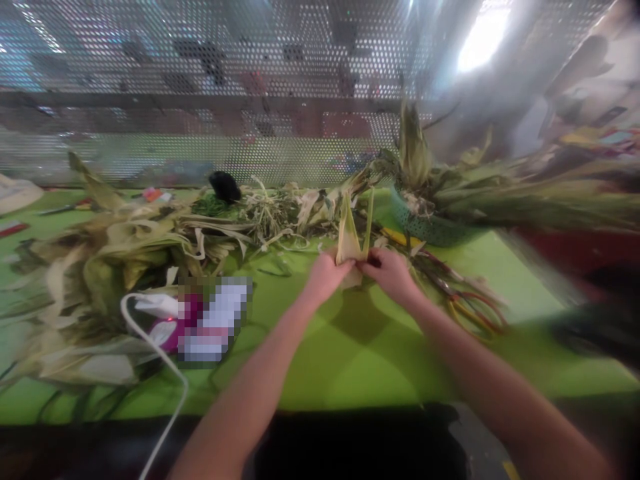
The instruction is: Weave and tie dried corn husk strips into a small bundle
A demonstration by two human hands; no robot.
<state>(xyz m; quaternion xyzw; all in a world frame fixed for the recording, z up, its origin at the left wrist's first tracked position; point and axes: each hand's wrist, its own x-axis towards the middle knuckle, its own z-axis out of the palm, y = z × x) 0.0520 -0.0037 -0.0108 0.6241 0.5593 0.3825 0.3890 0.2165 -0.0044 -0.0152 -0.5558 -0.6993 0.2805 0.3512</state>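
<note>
Between my hands, just above the green table, I hold a pale corn husk with pointed strips standing upward. My left hand pinches its lower left edge, the thumb lying across the front. On the other side my right hand has its fingers closed on the lower right edge. Part of the husk hangs below my fingertips. Scissors with orange and yellow handles lie to the right of my right forearm.
A heap of dried husks covers the table's left. A white cable runs from a purple device beside a blurred-out block. A green basket of long husks stands at the back right, before a perforated metal screen.
</note>
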